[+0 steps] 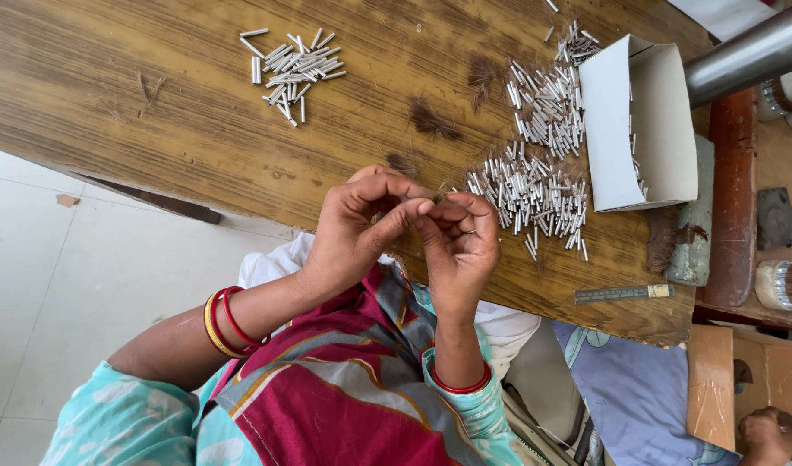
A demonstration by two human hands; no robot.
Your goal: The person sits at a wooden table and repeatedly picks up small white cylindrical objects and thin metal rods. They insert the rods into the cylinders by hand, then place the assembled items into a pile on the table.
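Note:
My left hand (pixel 357 229) and my right hand (pixel 460 242) meet at the near edge of the wooden table (pixel 154 121). Their fingertips are pinched together on a small tuft of brown fibres (pixel 439 188), which is mostly hidden by the fingers. Just right of my right hand lies a heap of short silver metal tubes (pixel 534 197). I cannot tell whether a tube is also held. Red and yellow bangles ring my left wrist, a red one my right.
More tubes lie in a heap (pixel 551 103) beside an open white cardboard box (pixel 637 129), and a separate small pile (pixel 292 65) at the far left. Loose fibre tufts (pixel 432 121) dot the table. A flat metal strip (pixel 624 293) lies at the right edge. Another person's hand (pixel 765 436) shows bottom right.

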